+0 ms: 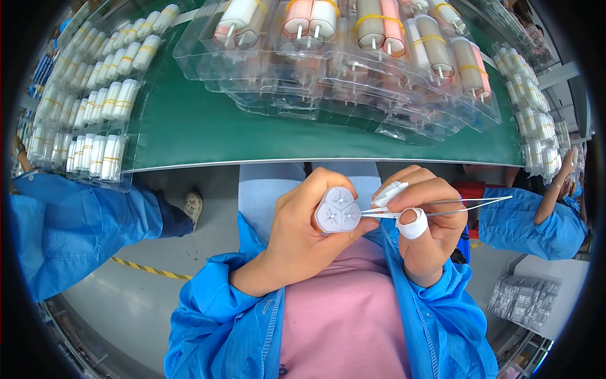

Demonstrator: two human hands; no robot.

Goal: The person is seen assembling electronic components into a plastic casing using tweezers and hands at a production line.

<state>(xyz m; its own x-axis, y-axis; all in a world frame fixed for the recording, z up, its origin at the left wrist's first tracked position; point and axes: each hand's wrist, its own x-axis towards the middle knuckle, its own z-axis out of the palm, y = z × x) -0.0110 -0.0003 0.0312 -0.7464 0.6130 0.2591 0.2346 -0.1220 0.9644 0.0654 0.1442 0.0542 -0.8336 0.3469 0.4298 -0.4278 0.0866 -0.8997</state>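
Note:
My left hand [300,218] is closed around a bundle of three white cylinders [338,211], its end facing up with a small white stub in the middle of each round. In my right hand [439,202] is a pair of slim tweezers [483,201], held between thumb and fingers. Their tips reach the right side of the bundle's end, close to my left thumb. White tape wraps my right thumb [412,223] and one right fingertip [390,193]. Both hands are above my lap, in front of the table edge.
Stacked clear plastic trays [303,104] of white, grey and pink banded cylinders stand on the green table [183,136]. More trays of white cylinders [95,104] are at left and right. Co-workers in blue [88,221] sit on both sides. A grey crate-like stack [524,302] is at lower right.

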